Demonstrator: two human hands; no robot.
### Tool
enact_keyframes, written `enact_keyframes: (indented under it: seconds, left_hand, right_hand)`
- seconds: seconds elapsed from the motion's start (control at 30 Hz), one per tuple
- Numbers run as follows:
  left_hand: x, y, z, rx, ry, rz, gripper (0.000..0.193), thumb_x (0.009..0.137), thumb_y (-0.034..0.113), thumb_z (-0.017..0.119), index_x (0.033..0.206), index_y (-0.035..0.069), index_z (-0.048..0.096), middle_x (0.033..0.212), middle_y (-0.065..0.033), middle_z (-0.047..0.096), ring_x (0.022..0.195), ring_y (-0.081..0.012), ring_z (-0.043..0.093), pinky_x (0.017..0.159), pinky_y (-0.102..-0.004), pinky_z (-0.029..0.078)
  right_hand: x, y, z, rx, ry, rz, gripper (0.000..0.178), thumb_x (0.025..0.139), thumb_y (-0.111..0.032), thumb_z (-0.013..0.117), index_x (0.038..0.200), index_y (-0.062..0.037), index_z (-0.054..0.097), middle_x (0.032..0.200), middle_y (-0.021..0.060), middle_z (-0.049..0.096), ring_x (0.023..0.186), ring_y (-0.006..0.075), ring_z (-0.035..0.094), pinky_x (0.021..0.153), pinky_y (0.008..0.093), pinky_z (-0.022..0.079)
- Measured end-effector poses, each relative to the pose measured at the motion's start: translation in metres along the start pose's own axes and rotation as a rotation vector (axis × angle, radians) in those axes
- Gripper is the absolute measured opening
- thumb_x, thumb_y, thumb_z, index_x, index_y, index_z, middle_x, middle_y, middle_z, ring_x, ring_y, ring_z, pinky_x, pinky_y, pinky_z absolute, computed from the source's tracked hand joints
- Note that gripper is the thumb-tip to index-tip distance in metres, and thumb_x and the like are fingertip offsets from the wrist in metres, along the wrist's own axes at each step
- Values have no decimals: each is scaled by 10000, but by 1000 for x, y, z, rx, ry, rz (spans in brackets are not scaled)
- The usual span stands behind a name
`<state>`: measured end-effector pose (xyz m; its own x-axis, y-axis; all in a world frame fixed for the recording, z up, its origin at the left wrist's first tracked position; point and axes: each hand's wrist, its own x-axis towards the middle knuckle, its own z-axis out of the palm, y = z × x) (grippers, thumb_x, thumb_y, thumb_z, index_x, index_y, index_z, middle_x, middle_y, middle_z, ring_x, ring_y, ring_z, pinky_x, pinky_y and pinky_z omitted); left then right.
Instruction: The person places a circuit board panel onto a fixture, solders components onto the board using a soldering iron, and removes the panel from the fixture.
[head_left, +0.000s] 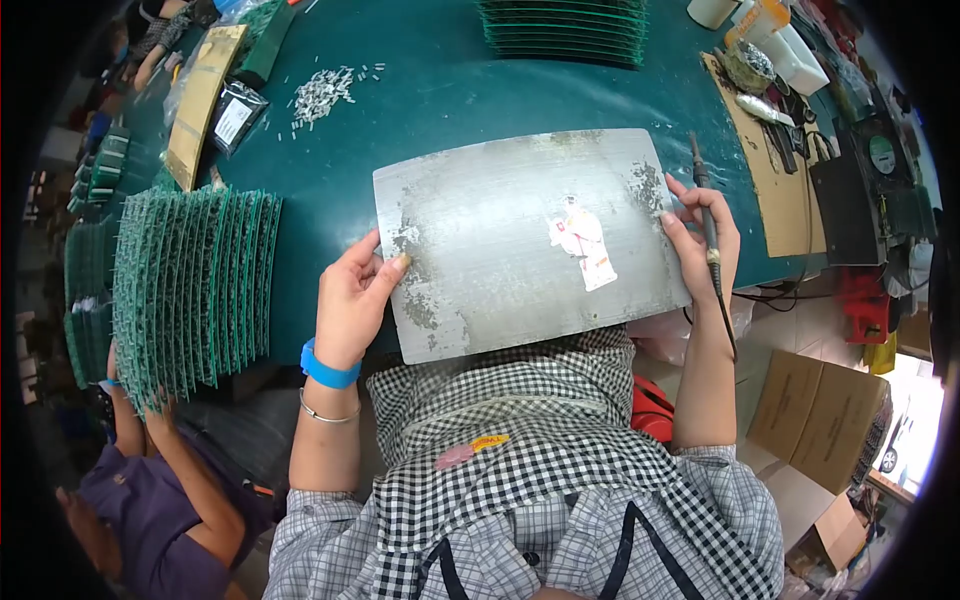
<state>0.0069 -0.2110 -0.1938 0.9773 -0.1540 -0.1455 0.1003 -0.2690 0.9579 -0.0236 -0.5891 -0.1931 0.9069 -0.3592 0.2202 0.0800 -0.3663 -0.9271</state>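
Observation:
A grey metal plate (500, 240), scuffed near its corners and bearing a torn white sticker (585, 245), is held up in front of my body over the table's near edge. My left hand (352, 300) grips its left edge, thumb on top and the other fingers partly hidden underneath. At the right edge my right hand (705, 240) pinches the plate with thumb and fingers. That same hand also carries a soldering iron (708, 200), lying across the fingers with its tip pointing away from me and its cord running down along my forearm.
Upright rows of green circuit boards (195, 290) stand at the left; another stack (565, 30) is at the far side. Small pale parts (325, 95) lie in a heap. Cardboard with tools (770, 150) is on the right. A co-worker in purple (160, 510) sits lower left.

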Motion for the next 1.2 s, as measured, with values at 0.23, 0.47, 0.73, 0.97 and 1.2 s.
enact_keyframes:
  seconds: [0.23,0.47,0.73,0.97,1.2]
  left_hand:
    - [0,-8,-1,-44,-12,9,450,918,49,662,1336,-62,540,724,50,531,649,-23,410,582,-198,377]
    - [-9,12,5,-34,-40,-54,425,932,11,629,1337,-71,535,751,48,551,681,-14,437,620,-180,407]
    - [1,65,26,-293,-242,181,466,931,-3,628,1376,-45,495,915,-4,566,800,-52,524,717,-193,454]
    - [-1,51,-1,23,26,159,207,976,64,572,1133,-8,685,713,29,555,726,-44,525,658,-205,442]
    - [-24,27,-18,128,84,145,656,960,43,575,1514,8,225,687,-14,546,581,-44,477,536,-193,382]
  right_hand:
    - [-7,-6,1,85,12,-13,230,786,108,669,936,-25,556,1102,167,675,917,40,597,556,150,389]
    - [-10,-2,-16,214,7,-1,327,792,73,697,1059,-33,542,1287,243,600,910,68,615,664,169,456]
    - [-40,7,-107,674,237,-47,304,894,69,549,1133,-94,454,1467,238,449,1361,308,446,1135,432,359]
    - [-73,96,-206,555,728,81,374,928,44,531,1244,-105,399,1486,183,448,1366,303,429,1134,444,359]
    - [-77,130,-210,286,912,133,432,964,-37,554,1375,-62,424,1454,86,502,1312,250,457,1099,410,365]
